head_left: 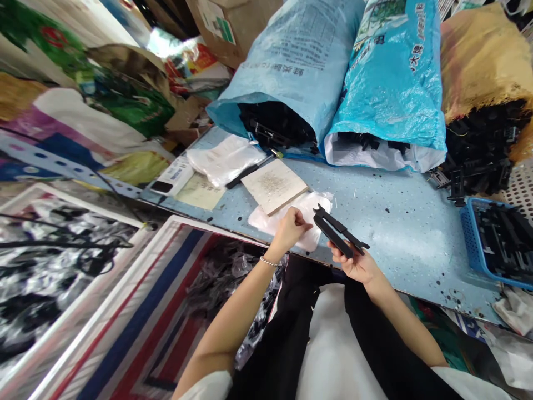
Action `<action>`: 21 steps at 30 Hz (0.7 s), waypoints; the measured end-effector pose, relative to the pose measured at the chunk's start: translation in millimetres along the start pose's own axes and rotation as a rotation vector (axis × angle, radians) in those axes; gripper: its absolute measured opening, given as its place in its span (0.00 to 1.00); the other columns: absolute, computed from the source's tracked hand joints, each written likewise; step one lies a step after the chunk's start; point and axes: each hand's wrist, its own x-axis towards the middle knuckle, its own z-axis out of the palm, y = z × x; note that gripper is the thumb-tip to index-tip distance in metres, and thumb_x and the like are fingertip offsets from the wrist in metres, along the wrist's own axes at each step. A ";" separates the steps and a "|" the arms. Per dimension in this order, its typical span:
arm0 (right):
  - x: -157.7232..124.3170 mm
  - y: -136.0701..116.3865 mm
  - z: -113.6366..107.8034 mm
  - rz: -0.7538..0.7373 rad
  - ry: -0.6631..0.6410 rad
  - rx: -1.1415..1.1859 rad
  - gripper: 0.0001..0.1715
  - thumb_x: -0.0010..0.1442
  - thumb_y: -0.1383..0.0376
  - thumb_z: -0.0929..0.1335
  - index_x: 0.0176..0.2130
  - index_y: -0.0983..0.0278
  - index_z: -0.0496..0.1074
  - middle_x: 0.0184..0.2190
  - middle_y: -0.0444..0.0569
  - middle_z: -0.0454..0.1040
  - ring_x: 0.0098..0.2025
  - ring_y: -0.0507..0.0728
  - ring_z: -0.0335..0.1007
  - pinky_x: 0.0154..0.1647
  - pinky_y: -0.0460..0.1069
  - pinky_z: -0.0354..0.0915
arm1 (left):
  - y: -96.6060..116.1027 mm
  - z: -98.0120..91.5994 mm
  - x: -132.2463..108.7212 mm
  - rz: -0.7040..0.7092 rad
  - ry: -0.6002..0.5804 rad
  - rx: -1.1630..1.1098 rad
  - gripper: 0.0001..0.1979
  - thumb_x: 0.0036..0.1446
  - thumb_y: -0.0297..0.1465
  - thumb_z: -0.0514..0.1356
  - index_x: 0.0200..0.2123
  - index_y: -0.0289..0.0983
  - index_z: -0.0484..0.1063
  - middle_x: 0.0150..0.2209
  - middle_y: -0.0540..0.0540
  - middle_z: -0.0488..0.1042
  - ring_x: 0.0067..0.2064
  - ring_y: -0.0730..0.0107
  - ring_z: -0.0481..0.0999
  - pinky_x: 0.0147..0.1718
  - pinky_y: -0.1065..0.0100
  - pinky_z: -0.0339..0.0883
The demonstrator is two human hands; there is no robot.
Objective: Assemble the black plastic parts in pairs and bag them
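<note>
Fingers of the right hand [353,265] curl closed around a black plastic forked part [335,230], held above a speckled blue workbench [400,239]. Beside the part's forked end, the left hand [290,230] forms a loose fist, holding nothing, over a white plastic sheet [312,203]. Nearby lies a beige square board [273,186]. Farther off, black parts fill two blue plastic sacks [393,83] and a blue basket [468,239].

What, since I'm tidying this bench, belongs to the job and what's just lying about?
Job: black plastic part in the right hand, left hand beside it, blue crate of similar parts.
Lying about: pale square board, white plastic sheet, cardboard box.
</note>
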 end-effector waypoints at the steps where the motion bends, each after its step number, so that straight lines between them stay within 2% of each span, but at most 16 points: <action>1: 0.2 -0.4 -2.1 0.017 0.005 0.027 0.18 0.73 0.64 0.60 0.56 0.72 0.67 0.35 0.49 0.78 0.31 0.46 0.75 0.28 0.36 0.74 | 0.1 0.8 0.2 0.010 -0.007 0.028 0.18 0.44 0.31 0.69 0.30 0.41 0.60 0.25 0.56 0.70 0.27 0.73 0.70 0.27 0.71 0.62; 5: 4.9 -0.7 -14.9 0.026 0.090 0.045 0.18 0.74 0.64 0.59 0.57 0.73 0.65 0.33 0.49 0.77 0.30 0.47 0.75 0.29 0.37 0.75 | 4.2 -9.0 -0.4 0.023 -0.055 0.040 0.14 0.49 0.29 0.66 0.31 0.41 0.60 0.26 0.54 0.72 0.27 0.71 0.72 0.27 0.70 0.65; 8: 9.8 1.2 -25.8 -0.054 0.207 -0.037 0.16 0.72 0.65 0.62 0.53 0.73 0.69 0.32 0.50 0.77 0.28 0.48 0.75 0.26 0.38 0.75 | 11.3 -27.5 -5.4 0.240 -0.037 0.209 0.04 0.56 0.24 0.58 0.31 0.39 0.66 0.31 0.48 0.76 0.35 0.65 0.77 0.37 0.63 0.72; 10: 9.4 2.9 -29.3 -0.117 0.258 -0.079 0.12 0.70 0.66 0.64 0.50 0.70 0.70 0.34 0.50 0.77 0.29 0.49 0.76 0.25 0.38 0.74 | 15.9 -37.2 -10.3 0.418 -0.048 0.466 0.10 0.56 0.19 0.53 0.31 0.37 0.71 0.37 0.42 0.78 0.43 0.59 0.78 0.47 0.56 0.72; 13: 1.2 4.9 -24.1 -0.132 0.250 -0.069 0.12 0.71 0.65 0.63 0.50 0.68 0.71 0.35 0.49 0.76 0.31 0.48 0.76 0.24 0.36 0.72 | 19.2 -39.7 -14.7 0.514 -0.114 0.734 0.16 0.55 0.16 0.50 0.36 0.34 0.76 0.43 0.35 0.79 0.48 0.53 0.77 0.51 0.51 0.71; 15: -5.8 6.7 -15.1 -0.078 0.178 -0.029 0.17 0.72 0.64 0.61 0.54 0.70 0.70 0.35 0.50 0.76 0.30 0.47 0.74 0.24 0.35 0.71 | 18.8 -35.8 -14.7 0.518 -0.132 0.689 0.19 0.56 0.17 0.50 0.44 0.33 0.76 0.51 0.34 0.77 0.50 0.55 0.77 0.52 0.52 0.72; 17: -10.0 9.3 -5.5 -0.021 0.087 0.022 0.21 0.73 0.63 0.59 0.56 0.73 0.68 0.34 0.50 0.75 0.29 0.45 0.72 0.25 0.34 0.71 | 17.5 -32.0 -13.4 0.457 -0.126 0.536 0.19 0.58 0.20 0.52 0.49 0.35 0.75 0.53 0.37 0.76 0.48 0.60 0.78 0.50 0.56 0.74; 21: -7.7 13.6 4.3 -0.036 0.001 0.071 0.21 0.73 0.62 0.58 0.56 0.73 0.68 0.31 0.46 0.71 0.27 0.43 0.68 0.26 0.30 0.68 | 15.6 -33.8 -12.9 0.184 -0.144 0.269 0.07 0.58 0.28 0.58 0.39 0.37 0.74 0.35 0.46 0.79 0.33 0.67 0.77 0.37 0.63 0.74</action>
